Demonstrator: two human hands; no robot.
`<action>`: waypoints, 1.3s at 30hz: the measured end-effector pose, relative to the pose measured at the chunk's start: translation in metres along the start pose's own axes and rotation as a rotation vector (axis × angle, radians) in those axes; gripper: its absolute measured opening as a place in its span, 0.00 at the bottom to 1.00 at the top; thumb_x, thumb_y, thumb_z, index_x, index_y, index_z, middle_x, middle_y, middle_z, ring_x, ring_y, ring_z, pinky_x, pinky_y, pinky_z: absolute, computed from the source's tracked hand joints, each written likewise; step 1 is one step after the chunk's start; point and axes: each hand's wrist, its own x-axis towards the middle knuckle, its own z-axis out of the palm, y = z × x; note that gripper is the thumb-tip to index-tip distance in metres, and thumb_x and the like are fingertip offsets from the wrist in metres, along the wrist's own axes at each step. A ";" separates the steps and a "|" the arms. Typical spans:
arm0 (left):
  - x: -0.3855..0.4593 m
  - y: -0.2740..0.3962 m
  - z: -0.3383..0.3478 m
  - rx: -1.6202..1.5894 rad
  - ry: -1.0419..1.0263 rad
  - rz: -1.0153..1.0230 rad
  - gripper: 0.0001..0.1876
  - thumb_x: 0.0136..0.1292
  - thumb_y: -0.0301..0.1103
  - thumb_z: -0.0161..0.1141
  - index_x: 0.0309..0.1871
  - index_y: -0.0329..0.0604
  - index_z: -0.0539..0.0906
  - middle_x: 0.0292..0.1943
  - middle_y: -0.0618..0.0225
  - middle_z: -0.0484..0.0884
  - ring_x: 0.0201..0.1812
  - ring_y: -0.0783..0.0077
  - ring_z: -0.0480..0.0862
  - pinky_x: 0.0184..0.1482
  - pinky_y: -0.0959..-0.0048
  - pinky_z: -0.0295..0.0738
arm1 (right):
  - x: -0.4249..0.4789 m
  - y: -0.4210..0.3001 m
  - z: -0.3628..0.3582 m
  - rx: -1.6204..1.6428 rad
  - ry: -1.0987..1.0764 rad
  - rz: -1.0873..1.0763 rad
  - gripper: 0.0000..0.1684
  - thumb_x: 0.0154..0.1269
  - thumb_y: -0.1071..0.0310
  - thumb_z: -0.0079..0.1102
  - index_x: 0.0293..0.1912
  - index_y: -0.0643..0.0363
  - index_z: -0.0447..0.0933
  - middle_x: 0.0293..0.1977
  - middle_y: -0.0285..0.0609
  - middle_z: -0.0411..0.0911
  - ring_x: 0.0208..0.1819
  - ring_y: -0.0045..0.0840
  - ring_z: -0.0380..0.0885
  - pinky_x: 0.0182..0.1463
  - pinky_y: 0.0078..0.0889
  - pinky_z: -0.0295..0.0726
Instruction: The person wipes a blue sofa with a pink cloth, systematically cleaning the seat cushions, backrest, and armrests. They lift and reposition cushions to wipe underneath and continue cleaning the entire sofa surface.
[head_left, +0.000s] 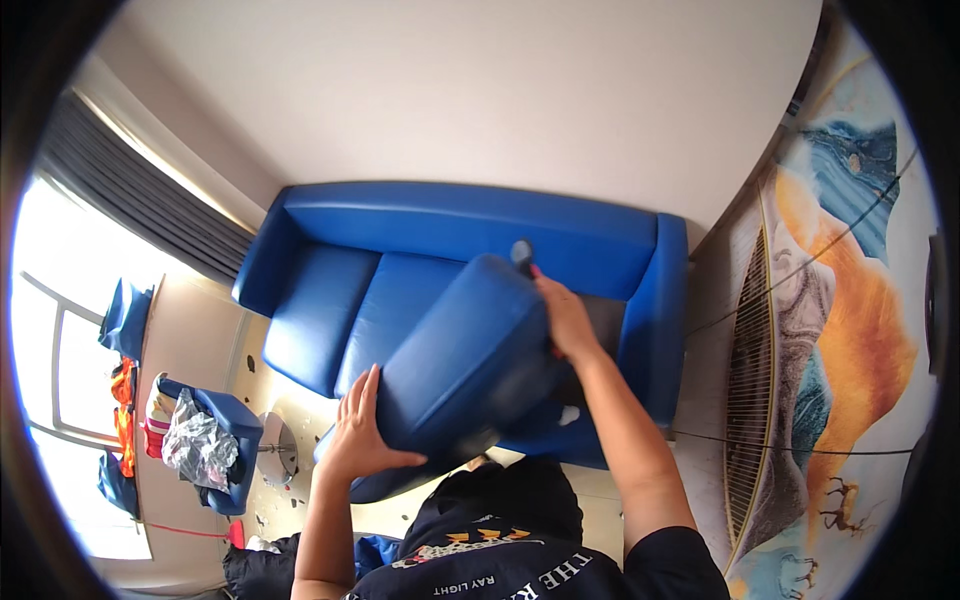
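Note:
A blue leather-like seat cushion (457, 360) is tilted up off the sofa, at an angle in front of my body. My left hand (360, 442) grips its near left end, thumb and fingers spread over the surface. My right hand (566, 315) is at the cushion's right edge, closed around a tool (522, 253) with a dark rounded end and red parts. The tool's exact kind is unclear, since my hand covers much of it. Behind the cushion stands the blue sofa (465, 217), with a dark seat base (609, 322) exposed at its right.
At the left, a blue swivel chair (240, 427) carries crumpled clear plastic (196, 442) and cloth. Dark scraps lie on the pale floor (289, 510). A dark bundle (259, 570) is at lower left. A patterned wall panel (862, 322) stands at right, with cables across it.

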 end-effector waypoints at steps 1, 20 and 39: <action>-0.002 -0.005 -0.010 0.017 0.069 0.000 0.74 0.29 0.59 0.83 0.79 0.41 0.50 0.74 0.41 0.56 0.75 0.38 0.57 0.74 0.48 0.55 | -0.012 -0.036 0.036 -0.075 -0.063 -0.019 0.27 0.78 0.51 0.48 0.60 0.64 0.78 0.56 0.50 0.81 0.61 0.33 0.77 0.66 0.31 0.70; -0.028 -0.092 0.028 -0.538 0.629 -0.436 0.42 0.60 0.45 0.65 0.75 0.38 0.62 0.68 0.43 0.67 0.69 0.46 0.67 0.72 0.57 0.58 | -0.044 0.106 0.162 -0.392 -0.088 -0.463 0.11 0.64 0.65 0.58 0.39 0.60 0.84 0.39 0.50 0.83 0.44 0.47 0.80 0.50 0.47 0.77; -0.043 -0.081 0.011 -0.858 0.675 -0.399 0.44 0.52 0.41 0.59 0.75 0.37 0.62 0.55 0.56 0.74 0.53 0.65 0.77 0.61 0.70 0.69 | -0.003 0.173 0.135 -0.637 -0.332 -0.063 0.21 0.73 0.50 0.52 0.52 0.52 0.85 0.61 0.40 0.78 0.65 0.38 0.72 0.75 0.64 0.51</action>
